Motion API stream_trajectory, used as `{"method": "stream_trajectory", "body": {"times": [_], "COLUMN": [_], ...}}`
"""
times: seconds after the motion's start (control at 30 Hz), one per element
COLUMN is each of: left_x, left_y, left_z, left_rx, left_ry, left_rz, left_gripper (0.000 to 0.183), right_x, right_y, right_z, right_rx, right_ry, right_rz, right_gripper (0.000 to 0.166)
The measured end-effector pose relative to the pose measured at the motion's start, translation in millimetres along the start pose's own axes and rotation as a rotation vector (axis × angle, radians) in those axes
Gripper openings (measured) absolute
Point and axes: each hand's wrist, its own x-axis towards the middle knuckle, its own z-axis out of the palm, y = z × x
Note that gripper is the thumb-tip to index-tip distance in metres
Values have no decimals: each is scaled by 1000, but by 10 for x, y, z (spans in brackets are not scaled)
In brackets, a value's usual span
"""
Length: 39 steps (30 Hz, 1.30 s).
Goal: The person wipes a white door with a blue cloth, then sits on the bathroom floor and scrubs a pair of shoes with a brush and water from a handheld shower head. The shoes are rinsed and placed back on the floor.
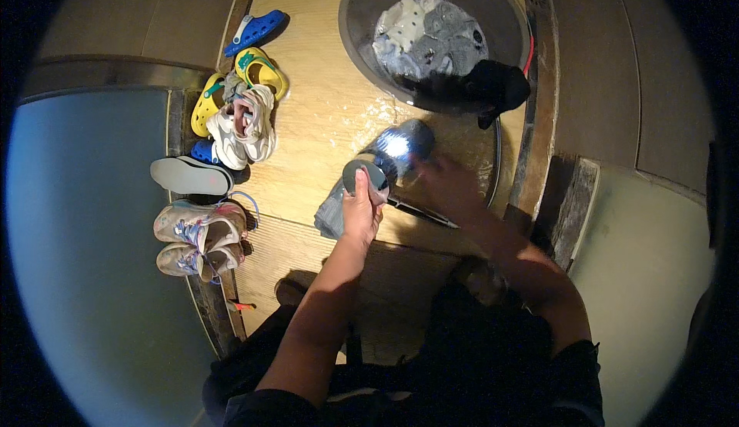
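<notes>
My left hand (362, 213) grips a round, flat, grey-green object (357, 177) with its thumb laid across the face. A pinkish edge shows beside the fingers; what the object is, I cannot tell. Behind it, a dark grey wet cloth (333, 210) lies on the floor, and a bright light glares off its upper part. My right hand (447, 181) is blurred and in shadow, to the right of the cloth. Whether it touches or holds anything is unclear. Between the hands a slim black and silver rod-like thing (424, 213) lies slanted.
A large grey tub (358, 28) holds wet light and grey clothes (430, 37); a black garment (496, 89) hangs over its rim. A thin dark hose (497, 161) curves below. Along the left stand yellow clogs (203, 106), a blue clog (257, 31), white sneakers (254, 121) and stained sneakers (196, 219).
</notes>
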Motion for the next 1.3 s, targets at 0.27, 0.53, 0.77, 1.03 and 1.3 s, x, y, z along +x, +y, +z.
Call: {"method": "stream_trajectory", "body": {"times": [0.27, 0.53, 0.77, 1.03, 1.3], "left_x": [42, 78, 59, 113, 262], "left_y": [-8, -60, -28, 54, 22], "left_z": [-23, -71, -46, -48, -91], "left_rx": [-19, 6, -57, -153, -263], "left_ry": [-28, -51, -64, -199, -399], "left_rz": [53, 14, 43, -31, -93], "left_gripper": [55, 54, 52, 58, 65], "right_x": [-22, -26, -67, 123, -122], "right_y": [503, -209, 656, -137, 353], "right_z": [35, -125, -269, 10, -91], "right_rx": [193, 369, 340, 305, 113], "right_ry": [203, -159, -75, -73, 65], "right_rz": [137, 372, 569, 122, 214], "right_gripper": [36, 34, 51, 36, 38]}}
